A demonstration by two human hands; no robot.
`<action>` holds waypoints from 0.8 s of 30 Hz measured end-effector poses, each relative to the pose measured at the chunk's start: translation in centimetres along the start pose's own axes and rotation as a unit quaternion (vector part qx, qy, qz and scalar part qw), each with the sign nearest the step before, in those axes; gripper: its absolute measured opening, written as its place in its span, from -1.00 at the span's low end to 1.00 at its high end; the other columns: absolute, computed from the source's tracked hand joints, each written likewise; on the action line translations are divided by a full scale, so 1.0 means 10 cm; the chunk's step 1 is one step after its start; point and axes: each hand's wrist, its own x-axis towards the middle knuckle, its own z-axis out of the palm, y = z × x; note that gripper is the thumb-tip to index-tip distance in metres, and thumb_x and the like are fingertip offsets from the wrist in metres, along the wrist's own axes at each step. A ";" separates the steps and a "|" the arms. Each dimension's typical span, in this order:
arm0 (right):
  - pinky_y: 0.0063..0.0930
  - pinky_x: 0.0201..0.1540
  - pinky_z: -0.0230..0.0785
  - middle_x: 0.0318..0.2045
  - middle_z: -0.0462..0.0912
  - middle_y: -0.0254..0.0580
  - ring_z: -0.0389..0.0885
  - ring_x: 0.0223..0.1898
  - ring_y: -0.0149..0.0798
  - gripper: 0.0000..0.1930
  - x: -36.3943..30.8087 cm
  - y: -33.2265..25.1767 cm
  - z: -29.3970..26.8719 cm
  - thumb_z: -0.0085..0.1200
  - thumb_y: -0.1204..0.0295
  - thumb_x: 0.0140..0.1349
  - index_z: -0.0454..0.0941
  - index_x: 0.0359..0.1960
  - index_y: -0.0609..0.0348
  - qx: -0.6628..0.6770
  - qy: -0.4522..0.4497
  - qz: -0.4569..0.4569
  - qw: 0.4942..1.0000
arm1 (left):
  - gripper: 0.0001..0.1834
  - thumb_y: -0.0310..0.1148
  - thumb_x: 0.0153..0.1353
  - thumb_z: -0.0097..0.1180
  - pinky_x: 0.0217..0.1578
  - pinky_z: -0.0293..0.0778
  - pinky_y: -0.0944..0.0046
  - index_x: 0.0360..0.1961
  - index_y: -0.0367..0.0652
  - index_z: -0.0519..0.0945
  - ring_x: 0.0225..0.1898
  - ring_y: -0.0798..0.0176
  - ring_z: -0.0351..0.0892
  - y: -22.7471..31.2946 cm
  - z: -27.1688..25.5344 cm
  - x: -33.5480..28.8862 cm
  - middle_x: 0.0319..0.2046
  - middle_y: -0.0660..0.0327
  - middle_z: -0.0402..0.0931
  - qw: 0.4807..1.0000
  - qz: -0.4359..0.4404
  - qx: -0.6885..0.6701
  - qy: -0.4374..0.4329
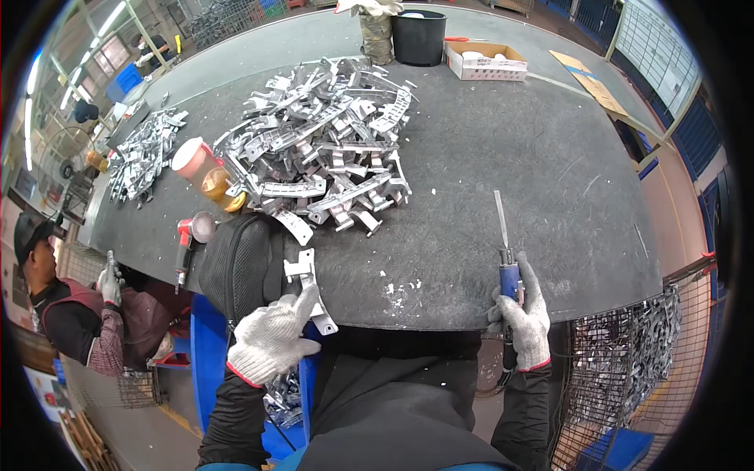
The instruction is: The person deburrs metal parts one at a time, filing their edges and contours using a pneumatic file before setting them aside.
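Note:
My left hand [271, 339], in a white knitted glove, has its fingers on a silvery metal bracket [322, 315] at the table's near edge. The fingertips cover the bracket's middle, and its upper and lower ends show past them; the thumb stands off to the side. My right hand [525, 314], gloved too, is wrapped round a blue hand-held power file [509, 279]. Its narrow flat blade [501, 220] points away from me over the dark table, apart from any bracket. A large heap of similar brackets [330, 141] lies beyond my left hand.
Beside my left hand sit a black mesh bag [236, 263] and a red air grinder [188, 243]. A pink-lidded jug [200, 173] leans by the heap. Farther back stand a black bucket [419, 39] and a carton [487, 61]. A co-worker [86, 306] sits left; a wire cage [620, 361] stands right.

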 end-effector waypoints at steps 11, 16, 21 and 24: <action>-0.35 -0.27 0.64 0.01 0.67 -0.05 0.70 -0.33 -0.28 -0.21 -0.59 -0.18 0.20 0.09 0.43 0.35 0.08 0.61 0.02 -0.218 -0.041 0.098 0.970 | -0.59 -0.41 0.46 0.08 -0.50 0.73 0.18 0.26 -0.34 0.41 -0.51 0.21 0.67 0.85 1.01 0.17 -0.27 0.00 0.60 0.591 -0.137 -0.788 0.107; -0.03 -0.12 0.63 -0.11 0.67 0.13 0.75 -0.21 0.19 -0.23 -0.93 0.02 0.29 0.12 0.21 0.40 0.07 0.60 -0.13 -0.470 -0.178 -0.016 0.865 | -0.30 -0.31 0.48 0.10 -0.47 0.78 0.06 0.44 -0.36 0.05 -0.47 0.08 0.73 0.81 0.94 0.25 -0.28 -0.07 0.59 0.582 -0.126 -0.802 0.050; 0.00 -0.25 0.64 -0.16 0.70 0.04 0.75 -0.33 0.15 -0.25 -0.94 0.02 0.46 0.07 0.17 0.44 0.05 0.60 -0.16 -0.496 -0.236 -0.002 0.836 | -0.45 -0.37 0.47 0.06 -0.53 0.73 0.07 0.34 -0.41 0.20 -0.52 0.08 0.70 0.88 0.91 0.21 -0.33 -0.04 0.58 0.600 -0.140 -0.787 0.025; -0.04 -0.28 0.65 -0.18 0.71 0.01 0.76 -0.36 0.11 -0.26 -0.92 0.04 0.48 0.07 0.18 0.44 0.05 0.60 -0.16 -0.466 -0.238 -0.029 0.852 | -0.70 -0.36 0.34 0.14 -0.66 0.61 0.27 -0.09 -0.44 0.51 -0.65 0.21 0.63 0.91 0.94 0.26 -0.50 0.07 0.57 0.602 -0.149 -0.784 0.042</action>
